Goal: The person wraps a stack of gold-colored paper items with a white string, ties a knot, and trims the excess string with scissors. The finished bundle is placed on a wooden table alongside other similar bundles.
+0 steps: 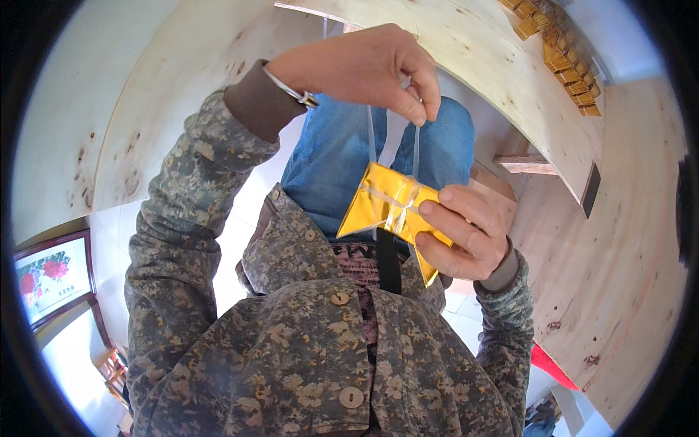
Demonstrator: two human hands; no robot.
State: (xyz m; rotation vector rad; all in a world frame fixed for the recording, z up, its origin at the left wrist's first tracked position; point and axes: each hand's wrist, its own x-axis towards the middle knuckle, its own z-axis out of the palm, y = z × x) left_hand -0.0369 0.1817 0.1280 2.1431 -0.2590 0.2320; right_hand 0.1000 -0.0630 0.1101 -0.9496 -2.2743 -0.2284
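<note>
In front of my lap is a folded gold foil piece (378, 198) with pointed corners, tied crosswise with a thin pale ribbon (416, 151). My right hand (470, 237) is closed on its right side, thumb and fingers gripping the shiny foil. Higher up, my left hand (375, 69) pinches the upper end of the ribbon between thumb and fingers. Two strands run down from that pinch to the gold piece, fairly straight. Part of the foil is hidden behind my right fingers.
A pale wooden board (502, 58) curves across the top, with rows of gold folded pieces (568, 62) at its far right. Another wooden panel (604, 240) stands at right. A framed flower picture (58, 275) is at left. My jeans-clad knees (440, 138) are below the board.
</note>
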